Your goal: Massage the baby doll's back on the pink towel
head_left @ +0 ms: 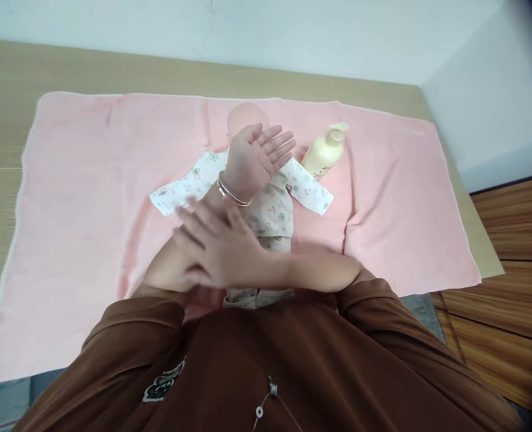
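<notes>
My left hand (257,157) is stretched out palm up above a doll (275,211), its fingers straight and holding nothing. Thin silver bangles (234,193) circle that wrist. Across the left forearm lies my right hand (223,247), slightly blurred, with fingers spread and nothing seen in it. The doll is on its back, dressed in a white printed top and trousers; my arms and hands hide part of its head and body. Beside the doll's sleeve, on the right, is a pale yellow pump bottle (323,155).
A pink blanket (81,198) with some creases covers much of the wooden table (5,84). Behind the table rises a pale wall (293,36). Brown wood panels (518,240) are at the right, below the table's edge.
</notes>
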A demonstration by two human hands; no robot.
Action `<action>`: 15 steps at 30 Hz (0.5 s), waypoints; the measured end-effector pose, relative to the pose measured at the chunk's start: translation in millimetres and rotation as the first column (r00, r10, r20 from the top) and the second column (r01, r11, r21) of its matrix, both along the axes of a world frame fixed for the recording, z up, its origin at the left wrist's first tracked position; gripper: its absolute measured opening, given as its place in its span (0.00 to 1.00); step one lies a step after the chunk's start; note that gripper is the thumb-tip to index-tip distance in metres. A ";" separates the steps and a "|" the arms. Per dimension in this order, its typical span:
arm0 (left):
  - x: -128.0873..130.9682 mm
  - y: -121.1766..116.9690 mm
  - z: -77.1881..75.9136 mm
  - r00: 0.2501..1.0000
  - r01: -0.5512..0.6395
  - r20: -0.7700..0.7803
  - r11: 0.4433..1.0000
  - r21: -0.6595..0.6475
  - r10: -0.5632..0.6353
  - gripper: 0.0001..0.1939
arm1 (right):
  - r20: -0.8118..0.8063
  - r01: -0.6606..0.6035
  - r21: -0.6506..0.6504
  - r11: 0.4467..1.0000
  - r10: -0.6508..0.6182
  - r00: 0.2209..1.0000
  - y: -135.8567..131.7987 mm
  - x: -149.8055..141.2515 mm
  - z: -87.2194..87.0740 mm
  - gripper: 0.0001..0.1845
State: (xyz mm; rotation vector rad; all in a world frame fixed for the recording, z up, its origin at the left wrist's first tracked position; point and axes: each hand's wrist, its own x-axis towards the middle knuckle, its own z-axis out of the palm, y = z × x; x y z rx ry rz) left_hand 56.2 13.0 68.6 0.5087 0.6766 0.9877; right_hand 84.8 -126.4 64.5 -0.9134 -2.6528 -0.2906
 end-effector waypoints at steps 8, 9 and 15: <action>-29.0 -17.0 6.7 0.995 -0.100 0.017 0.995 -0.003 0.100 0.19 | -0.402 -0.160 -0.043 0.986 0.130 0.906 13.4 -15.9 -34.8 0.48; -35.4 -17.7 7.9 0.995 -0.104 0.012 0.995 -0.003 0.104 0.19 | -0.427 -0.118 -0.051 0.992 0.085 0.900 21.4 -15.9 -33.3 0.44; -76.2 -19.3 26.9 0.995 -0.095 0.031 0.991 0.096 0.092 0.24 | -0.418 0.029 -0.166 0.986 -0.098 0.903 64.9 -7.1 8.3 0.20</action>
